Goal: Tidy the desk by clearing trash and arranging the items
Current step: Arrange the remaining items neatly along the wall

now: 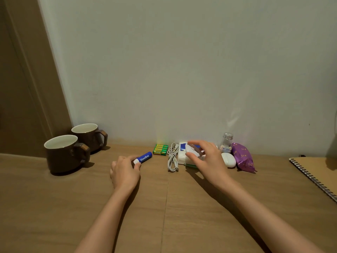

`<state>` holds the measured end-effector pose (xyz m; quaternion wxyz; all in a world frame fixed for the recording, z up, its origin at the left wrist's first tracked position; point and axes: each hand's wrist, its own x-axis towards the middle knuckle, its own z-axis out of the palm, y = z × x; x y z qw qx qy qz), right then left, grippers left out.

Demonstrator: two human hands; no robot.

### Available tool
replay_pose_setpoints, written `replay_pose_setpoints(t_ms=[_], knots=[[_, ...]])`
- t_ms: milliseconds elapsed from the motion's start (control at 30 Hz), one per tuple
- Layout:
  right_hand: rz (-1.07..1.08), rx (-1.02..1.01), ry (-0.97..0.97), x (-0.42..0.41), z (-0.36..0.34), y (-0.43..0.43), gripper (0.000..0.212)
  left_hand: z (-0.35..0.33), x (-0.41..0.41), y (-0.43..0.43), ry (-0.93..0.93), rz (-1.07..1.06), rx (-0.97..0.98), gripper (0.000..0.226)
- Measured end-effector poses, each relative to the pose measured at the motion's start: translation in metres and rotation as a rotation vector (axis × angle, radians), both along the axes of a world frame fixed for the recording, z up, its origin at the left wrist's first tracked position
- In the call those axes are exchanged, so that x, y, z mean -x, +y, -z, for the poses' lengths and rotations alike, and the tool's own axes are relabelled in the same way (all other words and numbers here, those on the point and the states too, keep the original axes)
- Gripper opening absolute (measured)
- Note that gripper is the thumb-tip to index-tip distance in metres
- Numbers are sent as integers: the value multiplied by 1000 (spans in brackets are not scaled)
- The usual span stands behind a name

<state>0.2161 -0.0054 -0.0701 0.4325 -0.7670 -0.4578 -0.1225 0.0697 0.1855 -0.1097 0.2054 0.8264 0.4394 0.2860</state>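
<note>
L hand [125,170] gripping lip balm [145,157], R hand [206,157] pinching small white item [190,149].
Balm's lying just left of battery pack [160,149]; try sliding it in parallel, w/o rolling.

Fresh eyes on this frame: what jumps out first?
Both hands work mid-desk: the left hand grips a blue Vaseline stick by its white end, and the right hand pinches a small white object above the tissue pack. Two brown mugs stand at the back left. Green batteries and a white cable lie by the wall.
</note>
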Motion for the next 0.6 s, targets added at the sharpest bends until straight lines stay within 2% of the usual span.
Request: replay_pose_setpoints(t_ms=[200, 367, 600], knots=[[-57, 71, 42, -1, -12, 35, 35, -1, -5, 1, 13, 155, 22, 31], [-126, 227, -15, -9, -8, 64, 38, -1, -22, 7, 8, 277, 13, 35], [-166, 343, -26, -23, -10, 99, 34, 3, -35, 19, -44, 271, -2, 38]])
